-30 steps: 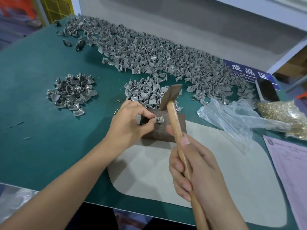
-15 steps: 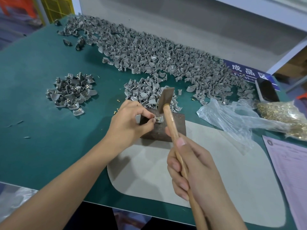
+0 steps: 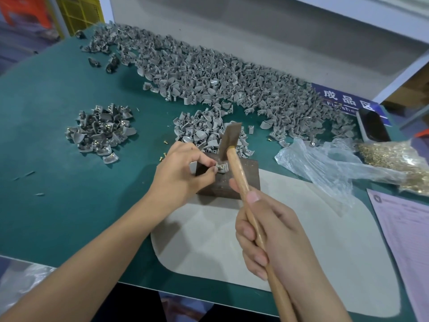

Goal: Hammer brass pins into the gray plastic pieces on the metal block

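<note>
I see the left hand [image 3: 180, 169] curled in over the near-left corner of the metal block [image 3: 228, 181], its thumb and forefinger pinching a small gray plastic piece [image 3: 221, 168] on the block's top face. A glint of brass shows on that piece, but I cannot tell how deep the pin sits. The other fingers are folded under, against the block's left side.

The right hand [image 3: 270, 231] is wrapped tight round the wooden handle of the hammer [image 3: 241, 180], thumb laid along the shaft and four fingers curled beneath it. The hammer's dark head [image 3: 229, 140] hangs over the far edge of the block, just beyond the pinched piece; I cannot make out whether it touches it.

The block stands on the far edge of a pale mat [image 3: 301, 263] on the green table [image 3: 58, 205]. Just behind the block lies a small heap of gray pieces [image 3: 204, 133], and a long heap [image 3: 220, 77] runs along the back. To the left, well apart, a separate pile [image 3: 99, 131] shows brass in it. A few loose brass pins [image 3: 165, 142] lie near the left hand. To the right are a crumpled clear bag [image 3: 325, 163] and a bag of brass pins [image 3: 399, 163].
</note>
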Tool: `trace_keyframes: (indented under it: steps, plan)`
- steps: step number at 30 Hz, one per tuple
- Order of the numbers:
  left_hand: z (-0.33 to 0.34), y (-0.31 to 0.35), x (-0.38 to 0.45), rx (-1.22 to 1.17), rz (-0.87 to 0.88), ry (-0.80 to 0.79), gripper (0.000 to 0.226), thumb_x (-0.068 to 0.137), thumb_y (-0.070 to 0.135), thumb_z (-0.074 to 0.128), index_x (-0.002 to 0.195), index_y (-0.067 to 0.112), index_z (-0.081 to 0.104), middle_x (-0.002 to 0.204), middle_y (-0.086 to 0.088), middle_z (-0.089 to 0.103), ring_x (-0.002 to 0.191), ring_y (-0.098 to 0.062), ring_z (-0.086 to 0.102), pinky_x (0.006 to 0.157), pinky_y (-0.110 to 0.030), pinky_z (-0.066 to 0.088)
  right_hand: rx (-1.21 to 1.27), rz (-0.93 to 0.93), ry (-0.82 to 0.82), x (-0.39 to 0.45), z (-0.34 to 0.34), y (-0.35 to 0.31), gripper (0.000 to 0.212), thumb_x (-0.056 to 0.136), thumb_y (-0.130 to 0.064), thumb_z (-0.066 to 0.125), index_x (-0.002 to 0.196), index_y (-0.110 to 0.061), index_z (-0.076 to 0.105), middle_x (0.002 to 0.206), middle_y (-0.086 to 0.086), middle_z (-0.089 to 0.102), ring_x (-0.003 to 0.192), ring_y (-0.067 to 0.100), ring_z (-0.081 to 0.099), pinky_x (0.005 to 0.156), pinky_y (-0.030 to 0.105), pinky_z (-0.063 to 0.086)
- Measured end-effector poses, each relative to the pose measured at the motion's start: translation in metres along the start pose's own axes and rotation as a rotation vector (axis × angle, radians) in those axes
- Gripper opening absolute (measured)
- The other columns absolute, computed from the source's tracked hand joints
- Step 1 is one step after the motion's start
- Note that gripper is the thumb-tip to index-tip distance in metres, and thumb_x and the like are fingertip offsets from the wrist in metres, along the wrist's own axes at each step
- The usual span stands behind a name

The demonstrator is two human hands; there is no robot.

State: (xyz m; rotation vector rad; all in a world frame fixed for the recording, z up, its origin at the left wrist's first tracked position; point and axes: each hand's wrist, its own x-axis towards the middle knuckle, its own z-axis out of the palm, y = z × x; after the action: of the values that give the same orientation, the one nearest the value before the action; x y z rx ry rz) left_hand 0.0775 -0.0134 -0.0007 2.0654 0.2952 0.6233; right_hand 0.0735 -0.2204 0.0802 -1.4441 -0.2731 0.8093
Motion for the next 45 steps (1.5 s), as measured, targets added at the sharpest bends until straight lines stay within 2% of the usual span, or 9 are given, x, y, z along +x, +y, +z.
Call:
trace_keyframes:
  steps: [5,10,20,23,33,36,39,41,45]
  plan:
    - [-0.001,0.0,0.0,-0.004,-0.004,0.004,0.011,0.081,0.019,0.084,0.079,0.026,0.075,0.084,0.013,0.063,0.098,-0.013,0.051,0.075,-0.033,0.039,-0.021,0.06,0.047,0.0,-0.005,0.001,0.031,0.109,-0.038,0.051,0.114,-0.014,0.069,0.061,0.001,0.043,0.036,0.011,0.026,0.037,0.017,0.029]
    - [-0.001,0.0,0.0,0.0,0.002,-0.005,0.011,0.081,0.021,0.084,0.079,0.028,0.074,0.084,0.014,0.061,0.097,-0.011,0.05,0.075,-0.032,0.038,0.001,0.015,0.027,0.0,-0.001,-0.002,0.024,0.103,-0.045,0.054,0.114,-0.041,0.075,0.061,0.0,0.043,0.036,0.011,0.026,0.038,0.017,0.031]
    - [-0.002,0.001,0.0,0.013,0.001,-0.007,0.008,0.082,0.021,0.083,0.081,0.025,0.076,0.084,0.015,0.061,0.097,-0.011,0.05,0.075,-0.033,0.038,-0.008,0.036,0.027,-0.002,-0.005,-0.003,0.021,0.106,-0.04,0.057,0.114,-0.037,0.077,0.062,0.002,0.042,0.036,0.011,0.026,0.037,0.017,0.03]
    - [-0.002,0.001,-0.001,0.041,0.039,-0.004,0.007,0.083,0.025,0.082,0.081,0.024,0.075,0.083,0.016,0.06,0.097,-0.012,0.051,0.075,-0.032,0.04,0.016,-0.033,-0.01,-0.004,-0.005,-0.004,0.032,0.097,-0.044,0.056,0.123,-0.036,0.074,0.062,0.002,0.042,0.035,0.01,0.027,0.038,0.017,0.032]
    - [0.0,0.001,-0.001,0.022,0.004,0.017,0.009,0.08,0.022,0.083,0.081,0.027,0.076,0.084,0.014,0.061,0.097,-0.009,0.05,0.073,-0.031,0.038,0.038,0.074,0.08,0.002,-0.012,0.001,0.026,0.106,-0.033,0.051,0.112,-0.027,0.077,0.063,0.003,0.044,0.036,0.01,0.027,0.036,0.017,0.029]
    - [-0.001,0.002,-0.001,0.033,-0.014,-0.011,0.007,0.082,0.028,0.081,0.082,0.031,0.075,0.085,0.015,0.06,0.099,-0.008,0.05,0.074,-0.032,0.04,-0.075,0.011,0.301,0.005,-0.022,0.01,0.025,0.107,-0.023,0.051,0.097,-0.014,0.071,0.064,0.004,0.05,0.038,0.014,0.033,0.035,0.021,0.029]
    - [-0.002,0.002,-0.001,0.034,0.002,-0.027,0.005,0.084,0.029,0.079,0.083,0.031,0.074,0.087,0.013,0.061,0.1,-0.012,0.051,0.076,-0.031,0.042,-0.369,-0.079,0.558,0.014,-0.039,0.021,0.021,0.105,-0.019,0.053,0.095,-0.024,0.072,0.063,0.0,0.051,0.047,0.015,0.041,0.041,0.027,0.035]
    - [-0.002,0.002,0.0,0.031,0.003,-0.034,0.005,0.085,0.029,0.079,0.084,0.031,0.074,0.089,0.013,0.062,0.102,-0.012,0.051,0.078,-0.03,0.042,-0.652,-0.084,0.614,0.019,-0.053,0.024,0.019,0.102,-0.017,0.056,0.085,-0.019,0.062,0.058,0.0,0.048,0.048,0.013,0.043,0.046,0.026,0.038]
    - [-0.002,0.003,-0.001,0.034,0.02,-0.036,0.008,0.086,0.028,0.078,0.084,0.032,0.072,0.091,0.015,0.063,0.104,-0.011,0.052,0.078,-0.026,0.04,-0.891,0.036,0.632,0.021,-0.067,0.023,0.028,0.098,-0.022,0.054,0.071,-0.014,0.052,0.058,0.004,0.054,0.059,0.029,0.058,0.058,0.04,0.048]
